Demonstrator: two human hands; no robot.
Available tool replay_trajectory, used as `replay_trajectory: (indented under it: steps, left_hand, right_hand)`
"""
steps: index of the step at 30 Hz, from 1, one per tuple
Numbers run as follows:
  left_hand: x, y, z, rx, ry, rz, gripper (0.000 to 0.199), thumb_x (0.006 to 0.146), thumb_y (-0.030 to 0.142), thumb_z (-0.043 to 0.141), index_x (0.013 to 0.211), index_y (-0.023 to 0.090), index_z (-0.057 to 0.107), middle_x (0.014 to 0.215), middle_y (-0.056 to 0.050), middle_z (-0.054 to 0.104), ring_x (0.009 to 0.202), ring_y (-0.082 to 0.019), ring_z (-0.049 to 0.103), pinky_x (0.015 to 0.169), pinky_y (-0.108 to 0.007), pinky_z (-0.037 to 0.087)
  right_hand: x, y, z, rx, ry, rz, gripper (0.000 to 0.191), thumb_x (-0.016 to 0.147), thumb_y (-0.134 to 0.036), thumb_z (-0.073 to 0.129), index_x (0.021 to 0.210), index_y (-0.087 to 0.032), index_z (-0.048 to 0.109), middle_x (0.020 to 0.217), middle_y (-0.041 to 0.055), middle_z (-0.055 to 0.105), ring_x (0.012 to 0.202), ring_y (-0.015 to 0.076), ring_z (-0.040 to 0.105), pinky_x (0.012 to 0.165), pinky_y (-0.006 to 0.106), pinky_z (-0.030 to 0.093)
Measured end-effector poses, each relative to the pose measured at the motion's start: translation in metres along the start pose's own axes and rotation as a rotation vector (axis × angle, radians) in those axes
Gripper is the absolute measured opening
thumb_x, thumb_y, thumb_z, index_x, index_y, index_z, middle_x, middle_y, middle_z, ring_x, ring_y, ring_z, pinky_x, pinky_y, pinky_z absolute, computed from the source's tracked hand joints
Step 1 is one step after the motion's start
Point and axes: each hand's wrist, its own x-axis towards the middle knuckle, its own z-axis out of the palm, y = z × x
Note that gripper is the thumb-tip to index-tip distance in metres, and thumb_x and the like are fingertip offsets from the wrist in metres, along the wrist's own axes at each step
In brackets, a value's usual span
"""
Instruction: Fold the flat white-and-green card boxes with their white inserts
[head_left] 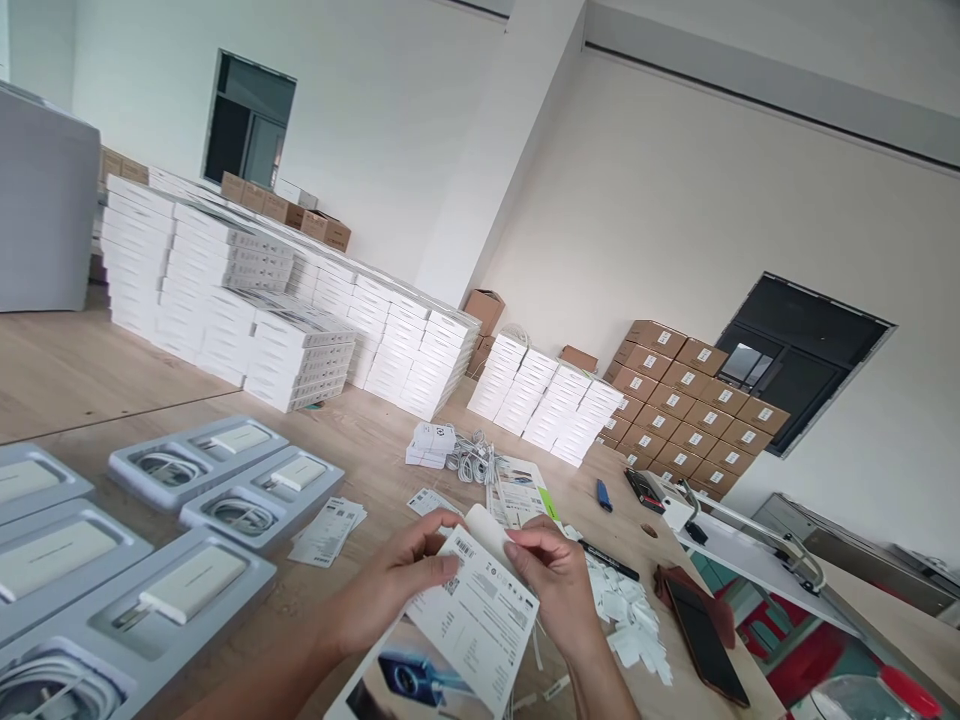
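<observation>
A white printed box (480,630), with a barcode, small text and a photo of a blue phone on its face, is tilted in front of me. My left hand (397,575) grips its upper left edge, thumb on the printed face. At the top end, my right hand (555,575) pinches the raised white flap (487,530) between thumb and fingers. Left of the box lie printed slips (328,532). Grey trays (247,590) further left each hold a white charger (196,582) and a coiled white cable (241,514). The box's inside is hidden.
Stacks of white boxes (300,350) line the table's far side. Bundled cables (476,458) and a printed sheet (521,490) lie beyond my hands. To the right are white scraps (626,610), a black pen (609,560), a blue cutter (604,495) and a phone (705,640).
</observation>
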Motion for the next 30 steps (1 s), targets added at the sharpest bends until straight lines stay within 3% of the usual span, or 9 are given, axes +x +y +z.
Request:
replay_trajectory:
  steps: [2, 4, 10, 13, 17, 24, 30]
  left_hand:
    - [0.001, -0.003, -0.002, 0.004, -0.003, -0.003, 0.035, 0.081, 0.032, 0.067, 0.114, 0.023, 0.062, 0.085, 0.0, 0.067, 0.076, -0.017, 0.062, 0.068, -0.026, 0.044]
    - [0.002, -0.005, -0.003, 0.021, -0.005, -0.007, 0.034, 0.082, 0.031, 0.066, 0.115, 0.023, 0.062, 0.085, 0.001, 0.067, 0.075, -0.017, 0.061, 0.067, -0.026, 0.043]
    - [0.0, -0.008, -0.001, 0.143, -0.061, -0.008, 0.035, 0.085, 0.031, 0.061, 0.119, 0.023, 0.058, 0.091, -0.002, 0.066, 0.078, -0.018, 0.059, 0.067, -0.027, 0.043]
    - [0.0, -0.008, 0.0, 0.177, -0.081, 0.019, 0.032, 0.086, 0.031, 0.06, 0.118, 0.022, 0.058, 0.094, -0.003, 0.066, 0.081, -0.018, 0.06, 0.07, -0.028, 0.043]
    - [0.001, -0.012, 0.0, 0.141, -0.091, 0.011, 0.033, 0.087, 0.034, 0.06, 0.118, 0.024, 0.052, 0.092, -0.002, 0.064, 0.078, -0.018, 0.06, 0.067, -0.029, 0.045]
    - [0.001, -0.02, -0.003, 0.161, -0.004, -0.014, 0.059, 0.086, 0.038, 0.061, 0.137, 0.029, 0.033, 0.098, -0.002, 0.064, 0.086, -0.02, 0.061, 0.073, -0.031, 0.045]
    - [0.0, -0.017, -0.001, 0.141, 0.0, -0.009, 0.057, 0.083, 0.038, 0.065, 0.135, 0.026, 0.047, 0.093, 0.0, 0.063, 0.082, -0.017, 0.057, 0.073, -0.028, 0.043]
  right_hand:
    - [0.0, 0.002, -0.002, -0.035, -0.013, -0.046, 0.012, 0.075, -0.034, 0.075, 0.078, -0.023, 0.077, 0.08, 0.0018, 0.057, 0.074, 0.0159, 0.055, 0.068, 0.028, 0.042]
    - [0.0, 0.002, -0.003, 0.007, -0.056, -0.004, 0.013, 0.074, -0.035, 0.076, 0.076, -0.021, 0.077, 0.078, 0.0011, 0.056, 0.071, 0.0148, 0.053, 0.066, 0.027, 0.04]
    - [-0.003, 0.002, -0.004, 0.443, -0.055, 0.46, 0.033, 0.062, -0.042, 0.085, 0.064, -0.015, 0.066, 0.059, -0.0015, 0.059, 0.053, 0.0104, 0.047, 0.055, 0.023, 0.035]
    - [-0.003, 0.004, -0.003, 0.498, -0.11, 0.525, 0.035, 0.057, -0.037, 0.089, 0.075, -0.016, 0.069, 0.067, -0.0003, 0.066, 0.058, 0.0125, 0.055, 0.058, 0.024, 0.039]
    - [-0.003, 0.006, -0.002, 0.417, -0.141, 0.521, 0.036, 0.056, -0.037, 0.089, 0.077, -0.014, 0.071, 0.068, 0.0014, 0.068, 0.061, 0.0143, 0.058, 0.061, 0.025, 0.042]
    - [-0.004, -0.003, -0.002, 0.192, -0.184, 0.317, 0.03, 0.062, -0.039, 0.085, 0.07, -0.015, 0.07, 0.06, -0.0024, 0.062, 0.056, 0.0099, 0.049, 0.054, 0.022, 0.035]
    - [-0.006, -0.007, -0.001, 0.138, -0.198, 0.269, 0.026, 0.065, -0.039, 0.084, 0.071, -0.016, 0.072, 0.064, -0.0022, 0.062, 0.06, 0.0106, 0.051, 0.057, 0.022, 0.036]
